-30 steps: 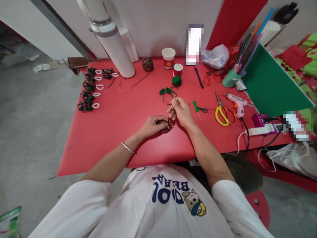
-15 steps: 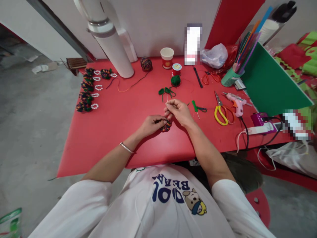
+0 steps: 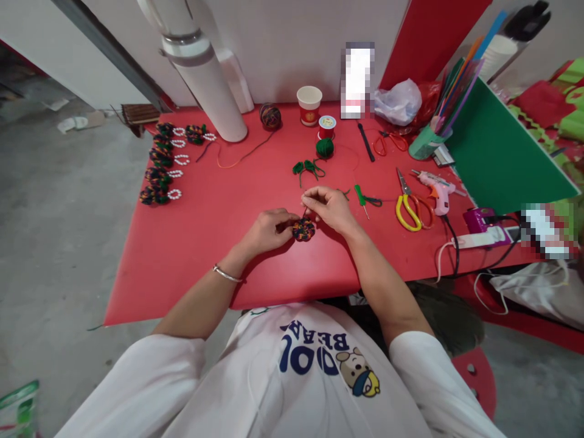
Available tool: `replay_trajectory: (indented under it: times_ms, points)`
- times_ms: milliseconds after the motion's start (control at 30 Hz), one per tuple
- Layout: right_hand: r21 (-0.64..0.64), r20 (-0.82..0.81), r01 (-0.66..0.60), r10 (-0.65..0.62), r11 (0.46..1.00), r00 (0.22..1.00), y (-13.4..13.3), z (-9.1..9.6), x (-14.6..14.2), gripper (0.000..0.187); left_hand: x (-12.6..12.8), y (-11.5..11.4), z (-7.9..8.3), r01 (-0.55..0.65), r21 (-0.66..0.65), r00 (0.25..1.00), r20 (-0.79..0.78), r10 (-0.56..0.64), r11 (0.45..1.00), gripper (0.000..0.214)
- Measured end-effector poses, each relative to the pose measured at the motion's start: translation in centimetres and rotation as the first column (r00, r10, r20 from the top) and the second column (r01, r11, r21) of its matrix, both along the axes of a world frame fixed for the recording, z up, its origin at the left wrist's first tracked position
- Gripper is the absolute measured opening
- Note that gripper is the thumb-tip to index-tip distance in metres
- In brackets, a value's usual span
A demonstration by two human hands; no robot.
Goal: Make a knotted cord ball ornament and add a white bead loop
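Observation:
A small round crocheted flower (image 3: 303, 229) in dark mixed yarn lies flat over the red table, its full face showing. My left hand (image 3: 274, 230) pinches its left edge between thumb and fingers. Just above and to the right, my right hand (image 3: 329, 207) is closed in a pinch. A thin dark strand of yarn seems to run from its fingertips down to the flower's top edge. Beyond the hands lie green yarn leaves (image 3: 308, 167) with loose tails. To the right rests a green-handled crochet hook (image 3: 360, 196) beside a dark green yarn loop.
Finished yarn pieces with white bead loops (image 3: 157, 158) line the left side. Behind stand a white flask (image 3: 214, 91), yarn balls (image 3: 270, 117), a paper cup (image 3: 309, 106) and a thread spool (image 3: 326, 126). Yellow-handled scissors (image 3: 408, 210) and a pink glue gun (image 3: 440, 193) lie right.
The flower has turned flatter and now shows more of its face. My left hand has shifted slightly left. The thin pale needle-like stick above my right fingertips no longer shows.

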State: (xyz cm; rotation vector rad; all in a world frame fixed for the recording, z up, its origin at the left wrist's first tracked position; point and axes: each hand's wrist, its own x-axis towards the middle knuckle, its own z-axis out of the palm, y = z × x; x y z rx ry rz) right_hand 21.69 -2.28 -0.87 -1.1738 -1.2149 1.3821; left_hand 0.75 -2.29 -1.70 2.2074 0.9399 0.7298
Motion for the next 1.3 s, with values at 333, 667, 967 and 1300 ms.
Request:
replay_trajectory:
  times_ms: [333, 667, 967, 1300]
  points:
    - [0.102, 0.032, -0.044, 0.041, 0.994, 0.999, -0.5, 0.0, -0.6, 0.02, 0.2, 0.5, -0.2, -0.098, -0.094, 0.982, 0.154, 0.112, 0.991, 0.014]
    - [0.077, 0.038, -0.051, 0.048, 0.996, 0.998, -0.3, -0.1, -0.5, 0.022, 0.5, 0.1, -0.3, -0.024, -0.184, 0.995, 0.092, 0.041, 0.983, 0.017]
    - [0.049, 0.044, -0.044, 0.042, 0.998, 0.998, -0.5, 0.1, -0.6, 0.018, 0.9, -0.2, -0.2, -0.075, -0.422, 0.958, 0.22, 0.182, 0.903, 0.014]
    - [0.069, 0.04, -0.049, 0.047, 0.996, 0.998, -0.5, 0.0, -0.7, 0.017, 0.9, -0.3, -0.5, -0.18, -0.319, 0.966, 0.122, 0.229, 0.93, 0.011]
